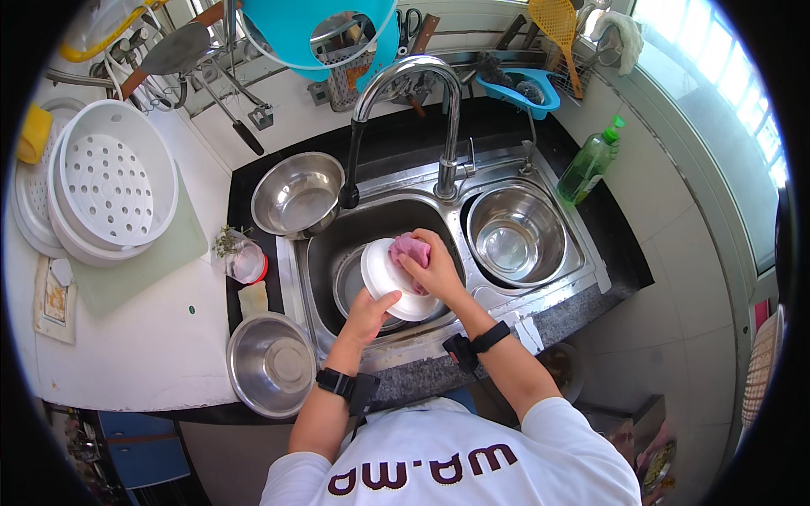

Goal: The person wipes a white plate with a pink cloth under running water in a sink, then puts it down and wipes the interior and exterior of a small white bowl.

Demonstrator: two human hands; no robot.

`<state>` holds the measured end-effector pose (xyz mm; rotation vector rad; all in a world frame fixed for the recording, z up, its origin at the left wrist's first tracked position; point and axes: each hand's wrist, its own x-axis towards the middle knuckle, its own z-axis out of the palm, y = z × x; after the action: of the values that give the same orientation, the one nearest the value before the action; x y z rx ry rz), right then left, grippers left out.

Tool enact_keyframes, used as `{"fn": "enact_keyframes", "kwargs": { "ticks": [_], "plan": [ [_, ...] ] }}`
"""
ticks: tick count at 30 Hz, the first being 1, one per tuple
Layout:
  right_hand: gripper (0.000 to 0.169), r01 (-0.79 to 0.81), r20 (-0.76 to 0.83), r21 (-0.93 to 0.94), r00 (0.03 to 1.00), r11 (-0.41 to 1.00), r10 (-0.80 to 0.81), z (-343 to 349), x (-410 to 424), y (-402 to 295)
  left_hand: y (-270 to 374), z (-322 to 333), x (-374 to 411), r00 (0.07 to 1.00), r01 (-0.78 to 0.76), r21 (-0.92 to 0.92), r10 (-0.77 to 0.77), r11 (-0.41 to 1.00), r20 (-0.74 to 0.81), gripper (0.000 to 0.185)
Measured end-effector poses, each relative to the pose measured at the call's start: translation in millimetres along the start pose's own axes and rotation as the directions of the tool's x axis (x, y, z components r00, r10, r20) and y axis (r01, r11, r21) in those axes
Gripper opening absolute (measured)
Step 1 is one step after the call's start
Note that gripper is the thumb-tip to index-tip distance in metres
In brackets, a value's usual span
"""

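Over the left basin of a stainless steel double sink [292, 284], my left hand [369, 315] grips the lower left rim of a white plate or shallow bowl [378, 269], thumb on top. Bunched in my right hand [436, 269] is a pink cloth [405, 248], pressed against the upper right of the white dish. The dish is tilted, and part of its surface hides behind the cloth and my fingers. Below it, a round metal pan or basin [345, 284] lies in the sink, partly covered by the dish and my left hand.
A chrome gooseneck faucet [447, 126] arches behind my hands. Steel bowls [297, 196] flank the left basin; a steel pot [516, 237] sits in the right one. A green soap bottle [588, 164] stands right, a glass jar with sprigs [240, 256] left, near a white steamer basket [111, 180].
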<state>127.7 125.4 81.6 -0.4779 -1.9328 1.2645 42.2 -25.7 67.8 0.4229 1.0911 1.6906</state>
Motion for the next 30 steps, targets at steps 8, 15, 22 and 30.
{"fn": "enact_keyframes", "kwargs": {
  "ticks": [8,15,22,30],
  "plan": [
    [0.033,0.167,0.262,0.114,0.946,0.979,-0.191,1.7,-32.1,-15.9,19.5,-20.9,5.4,0.992,-0.126,-0.006,0.126,0.992,0.022,0.045],
    [0.032,0.035,0.009,-0.013,0.999,0.999,-0.035,2.9,-8.0,-4.8,9.0,-6.0,1.4,0.994,-0.062,0.118,0.051,0.991,0.097,0.042],
    [0.035,0.138,0.276,0.117,0.947,0.984,-0.166,-9.7,-36.5,-17.3,18.0,-15.6,3.4,0.992,-0.120,0.126,0.115,0.985,0.044,0.040],
    [0.038,0.379,0.178,-0.045,0.913,0.924,-0.366,-4.8,-20.0,-49.7,15.7,-2.4,6.6,0.985,-0.171,0.423,0.146,0.890,0.090,0.040]
  ]
}}
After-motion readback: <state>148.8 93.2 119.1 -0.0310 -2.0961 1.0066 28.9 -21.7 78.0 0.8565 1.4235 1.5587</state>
